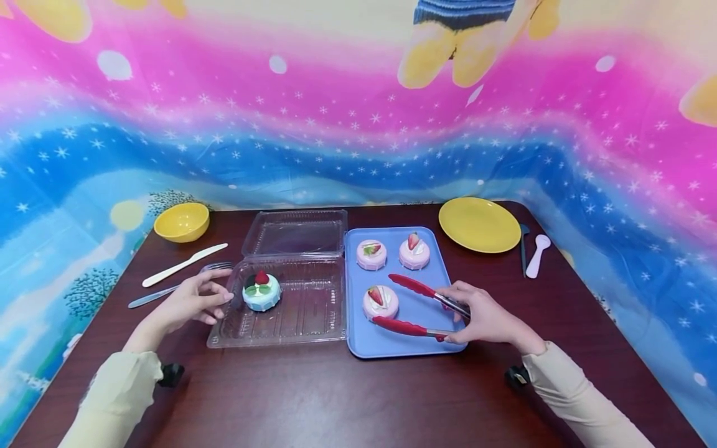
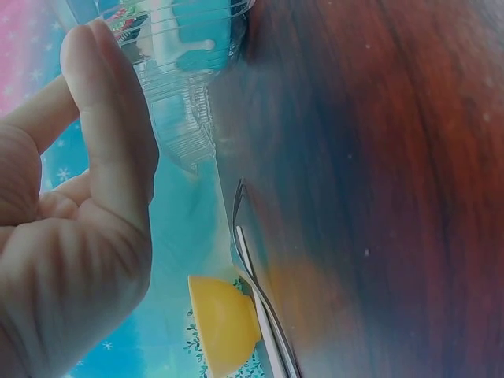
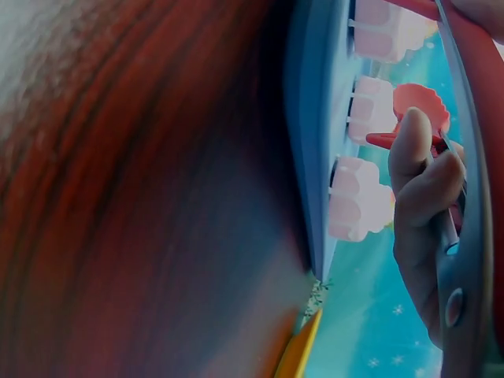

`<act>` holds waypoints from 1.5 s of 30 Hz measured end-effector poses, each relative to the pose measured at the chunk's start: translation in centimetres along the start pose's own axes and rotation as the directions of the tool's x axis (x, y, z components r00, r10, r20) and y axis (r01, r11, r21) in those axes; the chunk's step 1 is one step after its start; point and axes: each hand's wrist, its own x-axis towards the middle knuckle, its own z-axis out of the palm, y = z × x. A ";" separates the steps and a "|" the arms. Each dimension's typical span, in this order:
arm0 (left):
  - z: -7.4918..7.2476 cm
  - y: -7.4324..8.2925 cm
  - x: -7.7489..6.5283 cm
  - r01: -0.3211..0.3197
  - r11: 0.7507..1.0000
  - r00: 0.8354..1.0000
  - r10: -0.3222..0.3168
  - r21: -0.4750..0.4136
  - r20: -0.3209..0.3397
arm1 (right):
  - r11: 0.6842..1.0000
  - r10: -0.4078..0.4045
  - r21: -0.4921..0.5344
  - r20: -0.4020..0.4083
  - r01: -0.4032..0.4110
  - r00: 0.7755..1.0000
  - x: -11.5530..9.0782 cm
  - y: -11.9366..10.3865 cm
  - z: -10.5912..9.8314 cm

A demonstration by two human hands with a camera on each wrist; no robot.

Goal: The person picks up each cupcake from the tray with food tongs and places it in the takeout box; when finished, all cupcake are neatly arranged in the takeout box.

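My right hand (image 1: 484,314) grips a pair of red-tipped tongs (image 1: 411,326), whose arms are spread on either side of a pink strawberry cake (image 1: 381,303). That cake sits at the near left of a blue tray (image 1: 409,345), with two more pink cakes (image 1: 371,254) behind it. To the left, a clear plastic box (image 1: 302,311) lies with its lid folded back, holding a blue-and-white cake (image 1: 261,292) topped with a strawberry. My left hand (image 1: 187,298) is beside the box's left edge with fingers loosely bent, holding nothing; whether it touches the rim I cannot tell.
At the left lie a yellow bowl (image 1: 182,222), a white knife (image 1: 185,264) and a fork (image 1: 154,297), partly behind the left hand. A yellow plate (image 1: 478,225), a dark utensil (image 1: 523,249) and a pale pink spoon (image 1: 538,256) are at the back right.
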 end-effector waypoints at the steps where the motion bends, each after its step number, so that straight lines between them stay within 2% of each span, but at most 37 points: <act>1: 0.0 0.0 0.0 0.000 1.000 1.000 0.000 0.001 0.000 | 1.000 -0.005 -0.003 0.004 0.005 1.000 0.1 0.0 0.1; 6: 0.0 0.0 0.0 -0.001 1.000 1.000 0.001 0.009 -0.003 | 1.000 -0.019 -0.010 0.027 0.020 0.999 0.4 0.0 0.3; 14: 0.0 0.1 0.0 0.004 1.000 1.000 -0.004 0.007 0.001 | 1.000 0.009 -0.007 0.062 -0.009 0.998 0.7 0.0 0.6; 39: -0.2 -0.1 0.0 0.005 1.000 1.000 -0.005 0.006 0.006 | 1.000 -0.002 -0.026 0.061 0.004 0.998 0.6 0.2 0.7; 45: -0.2 -0.1 0.1 0.002 1.000 1.000 -0.002 0.001 0.006 | 1.000 -0.016 -0.021 0.039 0.017 0.999 0.6 0.1 0.3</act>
